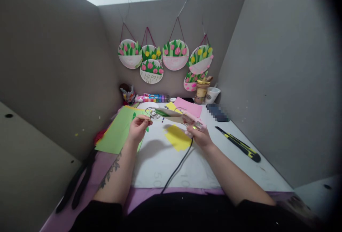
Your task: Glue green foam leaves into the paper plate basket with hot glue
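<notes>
My right hand [199, 134] is wrapped round a pale pink device [194, 120] with a dark cable running down from it. Next to the device, a thin plate [173, 115] with green on its left end is seen nearly edge-on above the table; what supports it is unclear. My left hand [140, 127] is closed in a pinch on a thin piece [146, 119] too small to identify. Below and between the hands lies yellow paper [177, 138]. Green paper [114, 132] lies to the left, partly behind my left hand.
A yellow-black cutter [239, 144] and a dark phone [218, 113] lie at right. Pink paper [189, 107], a jar [201, 92] and a white cup [212, 95] are at the back. Decorated plates [175, 59] hang on the grey partition [107, 21].
</notes>
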{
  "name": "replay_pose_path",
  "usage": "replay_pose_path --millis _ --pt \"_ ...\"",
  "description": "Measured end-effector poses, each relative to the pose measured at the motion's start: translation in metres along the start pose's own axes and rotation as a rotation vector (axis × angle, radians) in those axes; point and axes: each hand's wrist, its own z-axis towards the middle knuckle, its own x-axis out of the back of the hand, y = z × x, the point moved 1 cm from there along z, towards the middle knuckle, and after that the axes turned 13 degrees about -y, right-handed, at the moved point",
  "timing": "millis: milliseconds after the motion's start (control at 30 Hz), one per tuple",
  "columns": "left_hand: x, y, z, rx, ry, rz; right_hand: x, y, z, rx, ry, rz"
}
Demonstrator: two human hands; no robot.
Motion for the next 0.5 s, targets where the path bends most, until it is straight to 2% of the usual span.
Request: replay_pose_path --millis 200,367,500 --pt "-0.007 0.006 -0.005 -0.149 0.013 0.248 -0.004 -0.013 -0.003 0.122 -0.051 0.051" --pt "-0.017 0.016 -0.01 -0.267 0.039 0.432 -0.006 -0.011 -0.005 0.14 -0.073 0.043" --pt "-0.021 0.018 -0.012 -0.301 0.01 0.509 -0.005 -0.006 -0.007 0.155 -0.087 0.03"
